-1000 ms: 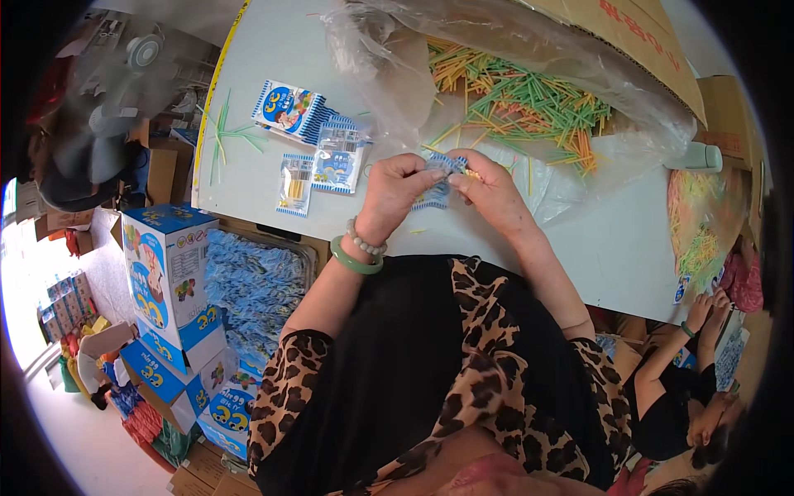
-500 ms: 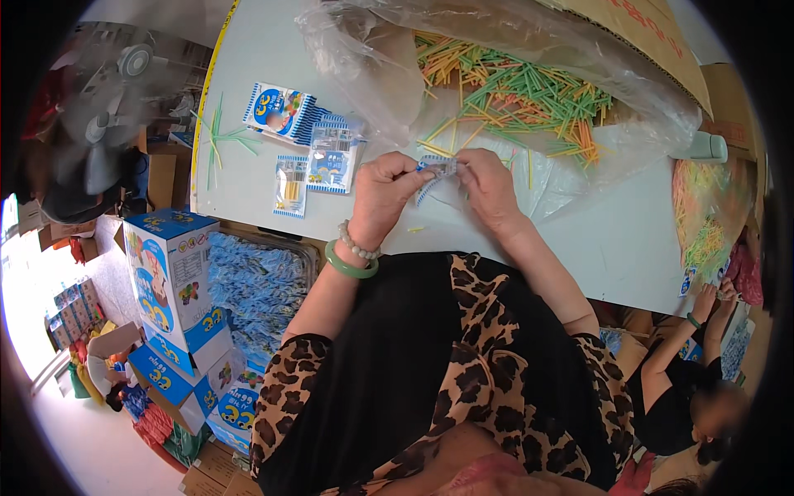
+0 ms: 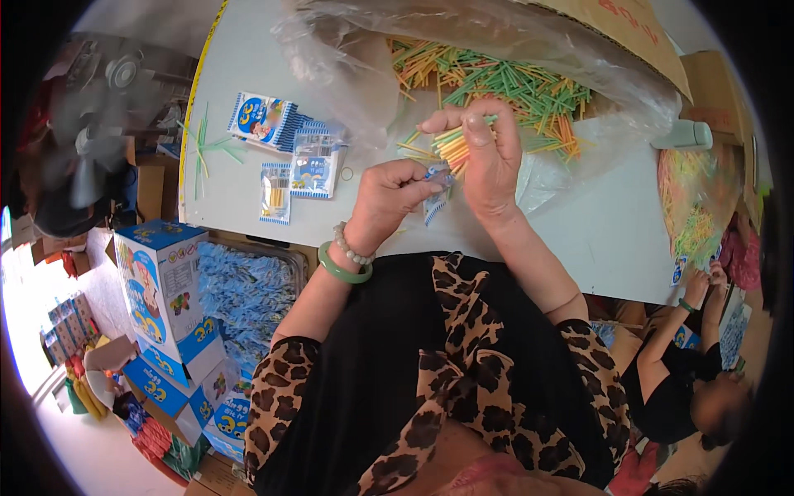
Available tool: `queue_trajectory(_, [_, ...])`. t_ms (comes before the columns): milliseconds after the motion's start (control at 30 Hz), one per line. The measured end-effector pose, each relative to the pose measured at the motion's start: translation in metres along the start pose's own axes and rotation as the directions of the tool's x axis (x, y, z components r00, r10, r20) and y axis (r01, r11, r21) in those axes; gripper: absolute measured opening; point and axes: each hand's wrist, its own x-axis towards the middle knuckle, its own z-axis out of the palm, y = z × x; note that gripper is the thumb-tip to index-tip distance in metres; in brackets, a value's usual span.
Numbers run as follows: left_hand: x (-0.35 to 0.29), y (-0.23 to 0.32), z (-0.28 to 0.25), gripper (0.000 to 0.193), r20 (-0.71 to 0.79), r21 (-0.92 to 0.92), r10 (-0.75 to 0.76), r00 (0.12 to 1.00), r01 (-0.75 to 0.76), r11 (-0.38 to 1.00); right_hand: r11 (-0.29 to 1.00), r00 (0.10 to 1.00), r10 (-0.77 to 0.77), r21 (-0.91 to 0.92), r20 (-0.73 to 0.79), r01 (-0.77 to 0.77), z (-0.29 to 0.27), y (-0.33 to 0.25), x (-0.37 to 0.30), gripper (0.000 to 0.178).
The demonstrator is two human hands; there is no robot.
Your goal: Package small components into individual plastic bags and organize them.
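Note:
My left hand (image 3: 387,197) pinches a small clear-and-blue plastic packet (image 3: 439,174) above the table. Right beside it, my right hand (image 3: 495,165) has its fingers curled round a bundle of thin yellow and green sticks (image 3: 453,149), whose ends point at the packet. Beyond my hands a heap of green, yellow and orange sticks (image 3: 529,93) lies in a large clear plastic bag (image 3: 331,58). Left of my left hand are a stack of blue-and-white packets (image 3: 263,120), a flat packet (image 3: 314,169) and a small packet with yellow sticks inside (image 3: 275,196).
A cardboard box (image 3: 612,25) stands at the far side. Loose green sticks (image 3: 203,149) lie near the table's left edge. A pale green container (image 3: 685,135) and another bag of sticks (image 3: 693,198) are at right, near a co-worker (image 3: 670,347). Printed boxes (image 3: 169,281) and a tub of blue packets (image 3: 248,281) stand at left.
My right hand has left the packet and now holds a bundle of sticks beside it. The left hand still pinches the packet. The whole view has shifted slightly.

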Motion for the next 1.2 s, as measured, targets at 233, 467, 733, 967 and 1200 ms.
queue_trajectory(233, [0.000, -0.008, 0.001, 0.014, 0.093, 0.003, 0.025, 0.995, -0.025, 1.000, 0.993, 0.997, -0.063, -0.098, -0.035, 0.059, -0.003, -0.002, -0.004, 0.019])
queue_trajectory(467, [0.004, -0.014, 0.001, 0.012, 0.143, -0.013, -0.003, 0.990, 0.005, 1.000, 0.961, 0.991, -0.128, -0.240, 0.047, 0.136, -0.006, 0.004, -0.008, 0.019])
queue_trajectory(733, [0.002, -0.013, 0.000, 0.011, 0.064, -0.196, -0.018, 0.998, 0.030, 0.980, 0.968, 0.995, 0.049, -0.248, 0.081, -0.027, -0.019, 0.000, -0.023, 0.019])
queue_trajectory(967, [0.003, -0.018, 0.004, 0.008, 0.031, -0.173, 0.012, 0.999, -0.006, 0.985, 0.959, 0.971, 0.203, -0.227, 0.122, -0.172, -0.021, -0.005, -0.023, 0.019])
queue_trajectory(1200, [0.002, -0.014, 0.003, 0.008, 0.041, -0.203, -0.006, 0.999, 0.015, 0.979, 0.990, 0.996, 0.027, -0.144, 0.089, -0.014, -0.021, -0.006, -0.028, 0.019])
